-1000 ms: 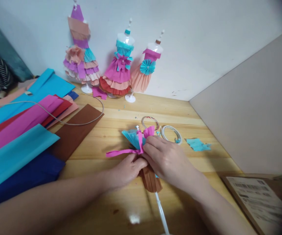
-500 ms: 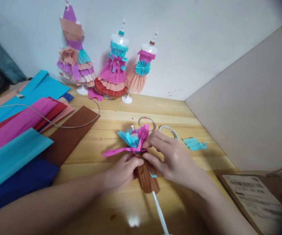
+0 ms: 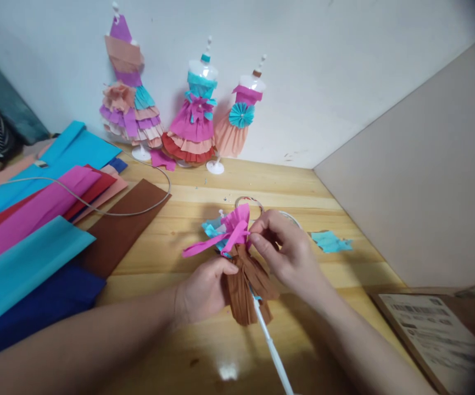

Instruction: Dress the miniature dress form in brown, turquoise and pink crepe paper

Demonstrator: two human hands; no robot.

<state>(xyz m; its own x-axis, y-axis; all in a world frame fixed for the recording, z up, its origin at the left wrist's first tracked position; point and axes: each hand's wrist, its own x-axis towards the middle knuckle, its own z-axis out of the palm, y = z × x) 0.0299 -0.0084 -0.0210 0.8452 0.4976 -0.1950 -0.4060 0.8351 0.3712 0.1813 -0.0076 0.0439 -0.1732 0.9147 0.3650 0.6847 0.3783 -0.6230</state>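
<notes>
L hand (image 3: 206, 288) grips brown skirt (image 3: 241, 293), R hand (image 3: 289, 247) pinches pink strip (image 3: 235, 236): hold skirt steady, pull gently w/o tearing.

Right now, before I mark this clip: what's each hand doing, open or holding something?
Left hand: closed, holding the brown pleated paper skirt.
Right hand: closed, pinching the pink paper strip.

Forearms (image 3: 76, 341) converging; left grip (image 3: 206, 291) curled, right grip (image 3: 285, 245) pinched.
</notes>
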